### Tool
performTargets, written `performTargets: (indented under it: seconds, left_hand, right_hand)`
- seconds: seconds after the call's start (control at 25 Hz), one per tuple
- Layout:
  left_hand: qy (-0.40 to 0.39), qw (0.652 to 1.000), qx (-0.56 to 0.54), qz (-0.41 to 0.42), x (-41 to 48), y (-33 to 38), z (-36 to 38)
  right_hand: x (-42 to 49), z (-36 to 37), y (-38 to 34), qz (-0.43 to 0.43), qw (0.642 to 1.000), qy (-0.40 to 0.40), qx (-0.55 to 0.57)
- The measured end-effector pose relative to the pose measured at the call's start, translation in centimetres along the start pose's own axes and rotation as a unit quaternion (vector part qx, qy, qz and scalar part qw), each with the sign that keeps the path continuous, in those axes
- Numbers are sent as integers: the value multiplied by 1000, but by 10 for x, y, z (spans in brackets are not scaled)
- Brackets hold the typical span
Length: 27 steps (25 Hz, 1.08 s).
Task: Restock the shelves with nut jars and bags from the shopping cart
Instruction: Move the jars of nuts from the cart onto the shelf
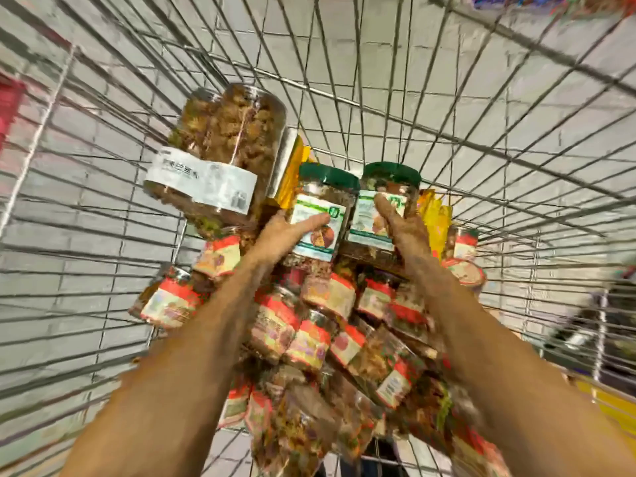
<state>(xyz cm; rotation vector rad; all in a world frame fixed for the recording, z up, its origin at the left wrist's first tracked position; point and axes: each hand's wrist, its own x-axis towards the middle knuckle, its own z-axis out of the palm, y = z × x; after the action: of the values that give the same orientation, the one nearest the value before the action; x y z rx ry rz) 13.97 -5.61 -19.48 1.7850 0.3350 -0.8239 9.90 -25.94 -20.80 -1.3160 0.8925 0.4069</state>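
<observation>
Both my arms reach down into a wire shopping cart [103, 187] heaped with nut jars. My left hand [285, 232] wraps one green-lidded jar [321, 201] with a white and green label. My right hand [402, 228] grips a second green-lidded jar [378, 197] right beside it. The two jars stand upright and touch each other on top of the heap. A large clear jar with a white label [220, 156] leans at the left of them. Several smaller red-labelled jars [303, 325] and nut bags [309, 414] lie under my forearms.
Yellow packets [435, 218] stick up behind the green-lidded jars. The cart's wire walls [516, 166] close in on all sides, with pale floor tiles showing through. A yellow strip [605, 404] lies at the lower right. The picture is blurred.
</observation>
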Motion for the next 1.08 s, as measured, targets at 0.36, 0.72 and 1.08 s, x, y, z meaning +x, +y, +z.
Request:
performTargets:
  seconds: [0.36, 0.72, 1.08]
  left_hand:
    - [-69, 997, -22, -4, -113, 66, -7]
    - [-160, 967, -72, 185, -304, 148, 13]
    - [-441, 856, -67, 260, -471, 182, 152]
  right_hand:
    - [-154, -38, -50, -29, 990, -27, 132]
    - [-414, -51, -36, -275, 920, 87, 266]
    - [-611, -136, 47, -416, 768, 331, 357]
